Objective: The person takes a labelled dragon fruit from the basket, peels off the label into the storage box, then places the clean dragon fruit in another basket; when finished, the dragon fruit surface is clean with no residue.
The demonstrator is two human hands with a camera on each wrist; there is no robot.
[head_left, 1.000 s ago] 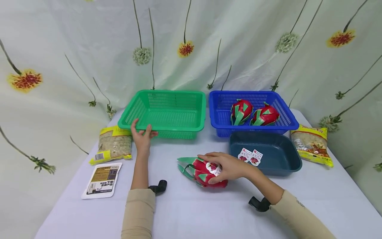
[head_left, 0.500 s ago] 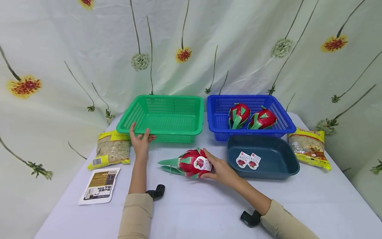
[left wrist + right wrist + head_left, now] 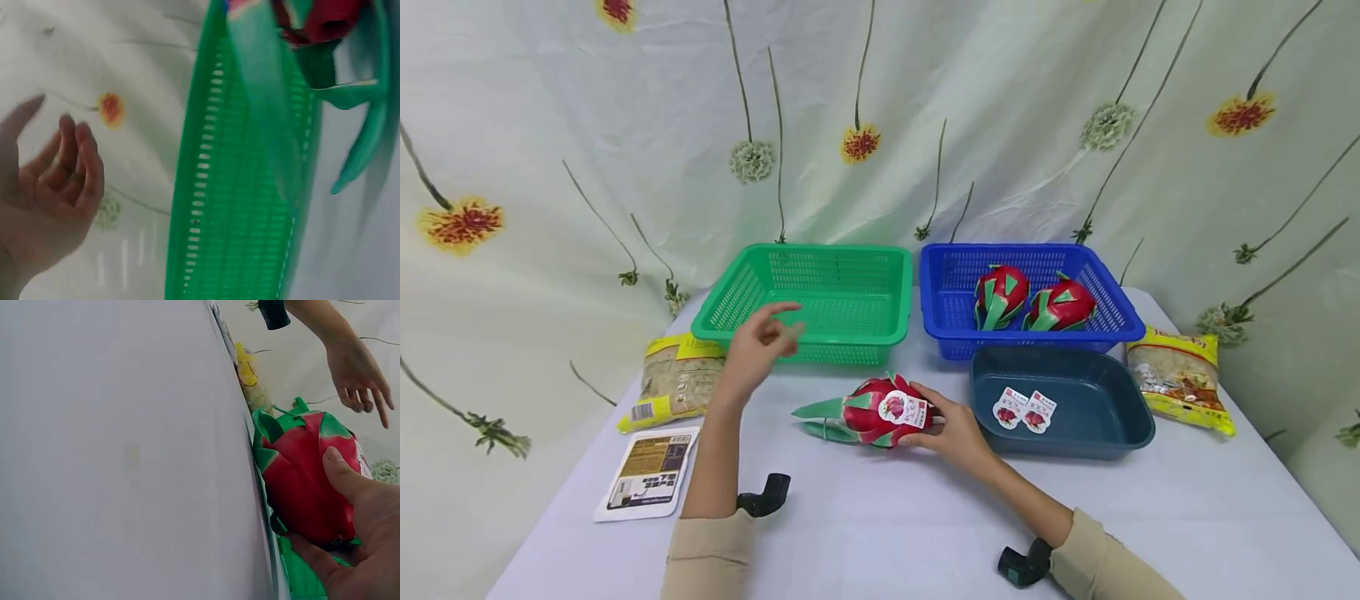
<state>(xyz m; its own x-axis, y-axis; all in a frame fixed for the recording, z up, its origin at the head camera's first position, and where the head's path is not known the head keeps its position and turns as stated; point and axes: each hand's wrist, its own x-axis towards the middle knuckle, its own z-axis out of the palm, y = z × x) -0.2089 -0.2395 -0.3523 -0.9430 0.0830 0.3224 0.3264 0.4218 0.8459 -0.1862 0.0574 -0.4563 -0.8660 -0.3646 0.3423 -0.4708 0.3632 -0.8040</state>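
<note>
My right hand grips a red dragon fruit with long green leaves, thumb and fingers round its right end. A white sticker shows on the fruit's upper side, close to the fingertips. In the right wrist view the thumb presses along the red skin of the fruit. My left hand is raised in front of the green basket, its fingers loosely bent with nothing in them. The left wrist view shows that hand apart from the basket, with the fruit's green leaves at the upper right.
Two dragon fruits lie in the blue basket at the back right. In front stands a dark blue tray with two stickers. Yellow bags flank the baskets, and a white packet lies at left.
My right hand has moved the dragon fruit leftward, with its leaves pointing more straight left. My left hand has come off the green basket's front rim and lifted.
</note>
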